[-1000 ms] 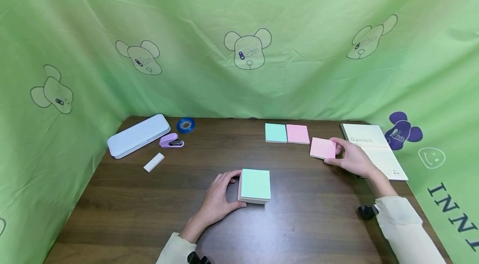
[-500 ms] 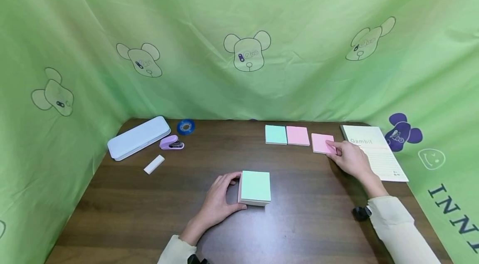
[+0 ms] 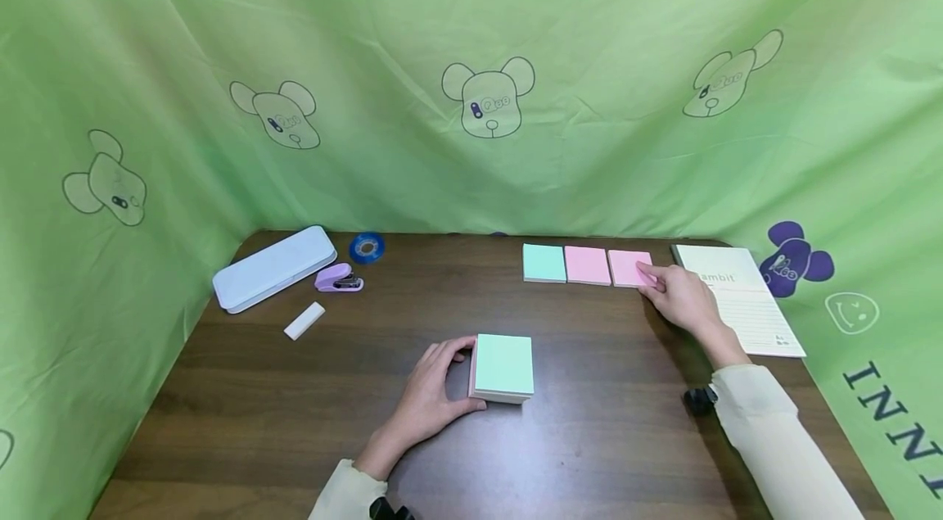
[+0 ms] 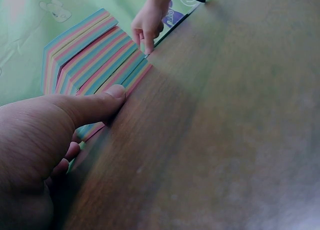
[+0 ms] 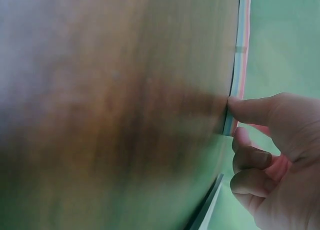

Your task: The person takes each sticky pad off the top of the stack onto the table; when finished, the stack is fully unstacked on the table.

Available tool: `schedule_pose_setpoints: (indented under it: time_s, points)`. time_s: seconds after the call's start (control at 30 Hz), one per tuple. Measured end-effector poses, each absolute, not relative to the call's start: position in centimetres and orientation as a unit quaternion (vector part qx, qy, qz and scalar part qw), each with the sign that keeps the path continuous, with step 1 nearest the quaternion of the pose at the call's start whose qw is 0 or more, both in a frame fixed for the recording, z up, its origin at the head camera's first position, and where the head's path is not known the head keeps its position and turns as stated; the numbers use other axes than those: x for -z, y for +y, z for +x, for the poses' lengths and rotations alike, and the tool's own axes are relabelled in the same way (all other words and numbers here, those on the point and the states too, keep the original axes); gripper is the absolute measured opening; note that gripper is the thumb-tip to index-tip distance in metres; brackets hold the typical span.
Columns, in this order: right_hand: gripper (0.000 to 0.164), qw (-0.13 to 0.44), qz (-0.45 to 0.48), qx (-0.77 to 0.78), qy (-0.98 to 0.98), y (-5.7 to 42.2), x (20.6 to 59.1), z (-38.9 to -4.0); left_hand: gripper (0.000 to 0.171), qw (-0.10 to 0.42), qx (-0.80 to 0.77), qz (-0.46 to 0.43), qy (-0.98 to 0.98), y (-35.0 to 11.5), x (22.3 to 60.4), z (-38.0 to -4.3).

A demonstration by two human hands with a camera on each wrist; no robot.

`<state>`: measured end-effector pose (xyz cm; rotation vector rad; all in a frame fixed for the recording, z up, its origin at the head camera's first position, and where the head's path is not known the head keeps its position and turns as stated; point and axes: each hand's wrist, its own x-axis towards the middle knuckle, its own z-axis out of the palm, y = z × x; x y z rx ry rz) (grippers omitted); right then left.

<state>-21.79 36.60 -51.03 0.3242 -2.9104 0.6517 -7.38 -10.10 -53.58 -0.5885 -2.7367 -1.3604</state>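
Observation:
A tall stack of sticky note pads [image 3: 503, 364] with a mint top stands mid-table. My left hand [image 3: 426, 401] grips its left side, thumb along the near face and fingers behind. In the left wrist view the stack [image 4: 100, 53] shows pink, blue and yellow striped edges under my thumb. At the back, a mint pad [image 3: 543, 263], a pink pad [image 3: 587, 265] and another pink sticky note pad [image 3: 626, 268] lie side by side. My right hand [image 3: 685, 299] pinches the right-hand pink pad near its right edge; the right wrist view shows the thumb on its edge [image 5: 231, 124].
A white notebook [image 3: 744, 307] lies right of the row, partly under my right hand in the head view. At the left are a pale blue case [image 3: 274, 270], a purple stapler [image 3: 335, 278], blue tape [image 3: 367, 247] and a white eraser-like bar [image 3: 304, 321]. Green cloth [image 3: 383, 176] hangs behind.
My right hand has moved the held pink pad left and back, up against the row's other pink pad. The left hand and the stack have stayed in place.

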Motion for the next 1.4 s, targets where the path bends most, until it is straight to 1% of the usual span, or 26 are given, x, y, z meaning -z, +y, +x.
schedule_pose_setpoints:
  time_s: [0.23,0.57,0.67,0.8,0.97,1.07,1.4]
  points:
    - [0.047,0.067,0.093,-0.207,-0.972,36.6,51.1,-22.1,0.094,0.013,0.434,-0.191,-0.880,-10.1,53.7,-7.5]
    - [0.053,0.064,0.090,-0.215,-0.970,34.7,49.0,-20.3,0.094,0.011,0.435,-0.185,-0.881,-10.1,53.6,-7.4]
    - [0.054,0.069,0.092,-0.217,-0.969,34.3,48.8,-19.9,0.094,0.013,0.436,-0.185,-0.881,-10.1,53.6,-7.4]
    - [0.052,0.091,0.094,-0.221,-0.966,33.7,48.5,-19.2,0.094,0.013,0.434,-0.186,-0.881,-10.1,53.6,-7.4]
    - [0.043,0.126,0.100,-0.289,-0.944,32.2,47.6,-17.6,0.094,0.006,0.435,-0.183,-0.882,-10.0,53.5,-7.4]
    - [0.040,0.134,0.104,-0.346,-0.923,30.8,47.1,-16.4,0.094,0.005,0.435,-0.184,-0.882,-10.0,53.4,-7.4]
    - [0.037,0.123,0.133,-0.425,-0.887,25.8,46.0,-12.5,0.094,0.022,0.427,-0.192,-0.883,-10.1,53.8,-7.4]
